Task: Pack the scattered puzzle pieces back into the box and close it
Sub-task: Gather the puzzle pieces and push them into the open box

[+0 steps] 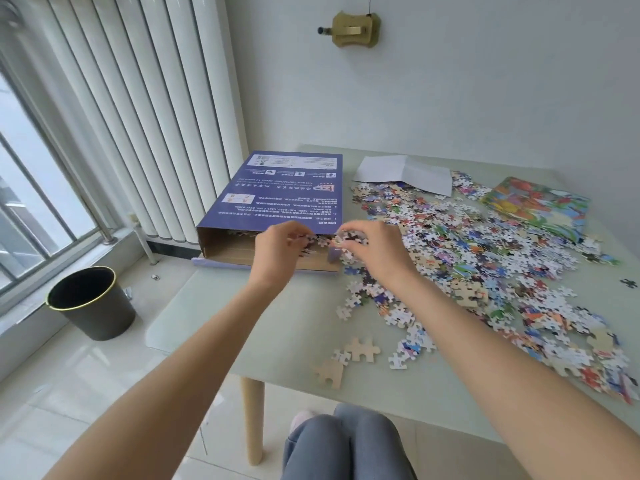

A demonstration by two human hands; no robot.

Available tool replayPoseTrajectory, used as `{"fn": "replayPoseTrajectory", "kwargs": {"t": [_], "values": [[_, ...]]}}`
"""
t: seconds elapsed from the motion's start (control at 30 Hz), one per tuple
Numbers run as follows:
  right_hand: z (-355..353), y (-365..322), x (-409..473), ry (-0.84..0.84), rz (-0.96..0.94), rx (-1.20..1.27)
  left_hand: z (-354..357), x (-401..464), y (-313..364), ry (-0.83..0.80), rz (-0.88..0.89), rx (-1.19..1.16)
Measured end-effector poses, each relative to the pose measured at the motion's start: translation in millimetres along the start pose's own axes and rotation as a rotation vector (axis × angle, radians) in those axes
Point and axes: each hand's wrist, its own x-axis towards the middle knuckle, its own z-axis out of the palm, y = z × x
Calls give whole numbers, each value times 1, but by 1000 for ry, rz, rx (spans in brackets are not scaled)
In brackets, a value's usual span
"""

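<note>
left hand (277,245), right hand (363,249): puzzle pieces (332,240) pinched at box (273,202) mouth, frame centre | pieces judged light, loose, spill-prone | best scooped in cupped handfuls

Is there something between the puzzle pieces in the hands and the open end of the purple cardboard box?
Nothing visible blocks it. Both the left hand and right hand hold small jigsaw pieces right at the open mouth of the purple cardboard box, which faces them.

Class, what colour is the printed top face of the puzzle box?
The box top is purple-blue with white print, best seen in the head view.
</note>
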Motion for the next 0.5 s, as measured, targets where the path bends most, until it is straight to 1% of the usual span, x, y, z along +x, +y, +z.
{"fn": "replayPoseTrajectory", "kwargs": {"t": [0.1,0.2,0.27,0.37,0.43,0.5], "values": [[24,-17,19,-23,-74,36,-12,17,-23,76,-185,-25],[52,-25,37,-99,-154,-39,-16,29,-43,109,-251,20],[72,-22,47,-188,-192,-170,-17,33,-51,66,-236,116],[89,-17,54,-358,-200,-454,-17,38,-62,-112,-180,243],[89,-16,52,-393,-182,-542,-21,36,-69,-200,-130,310],[83,-16,46,-356,-191,-522,-29,30,-76,-182,-18,408]]}}
